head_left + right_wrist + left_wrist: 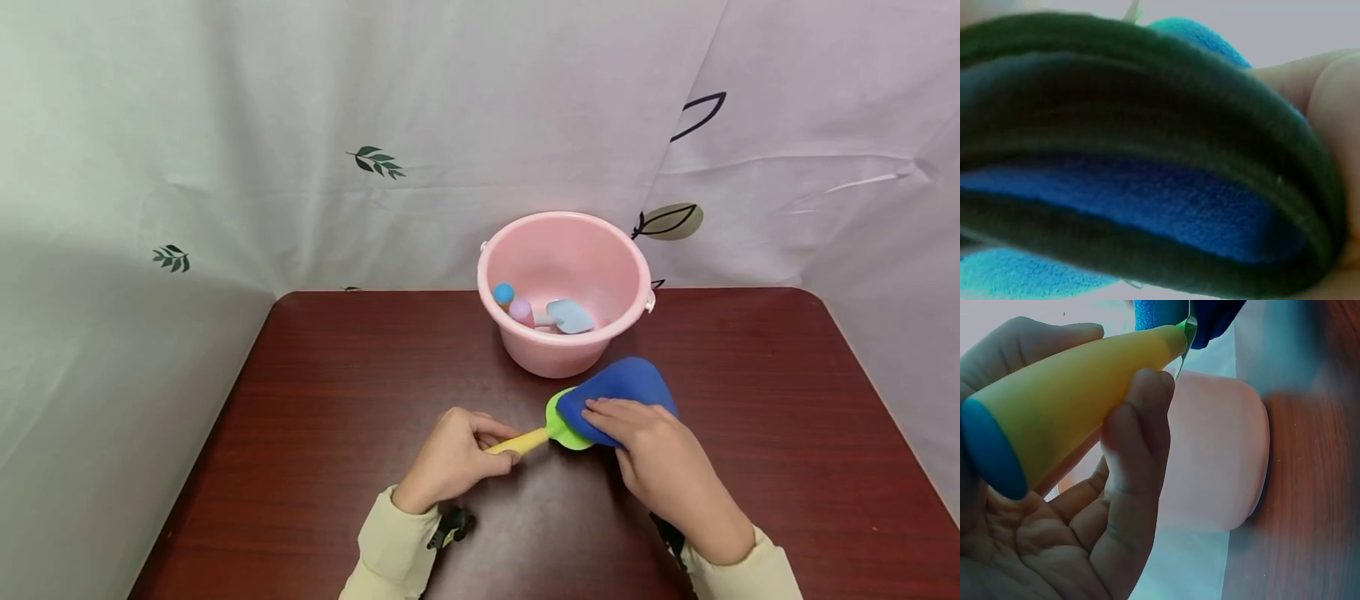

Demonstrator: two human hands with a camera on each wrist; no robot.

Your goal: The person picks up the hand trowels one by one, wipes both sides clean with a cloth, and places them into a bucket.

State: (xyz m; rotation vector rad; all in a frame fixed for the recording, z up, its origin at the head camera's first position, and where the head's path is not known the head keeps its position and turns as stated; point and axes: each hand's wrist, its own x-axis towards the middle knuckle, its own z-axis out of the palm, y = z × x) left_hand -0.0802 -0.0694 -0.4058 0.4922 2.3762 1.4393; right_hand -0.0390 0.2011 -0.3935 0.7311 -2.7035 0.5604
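My left hand (457,454) pinches the yellow handle (1079,394) of a small toy shovel between thumb and fingers; the handle has a blue end cap (992,449). The shovel's lime-green head (564,423) points right and is partly covered by a blue cloth (630,385). With my right hand (663,450), I hold the cloth against the head, fingers on top; the thumb is mostly hidden in the head view. In the right wrist view the folded, fuzzy blue cloth (1166,206) fills much of the picture, its fold dark and blurred.
Behind the hands, a pink bucket (551,354) stands on the dark red-brown table (337,375). Inside it lie a light-blue toy spade (572,317), a blue round end (503,293) and a lilac round end (521,311). Pale leaf-print fabric (450,100) hangs behind the table.
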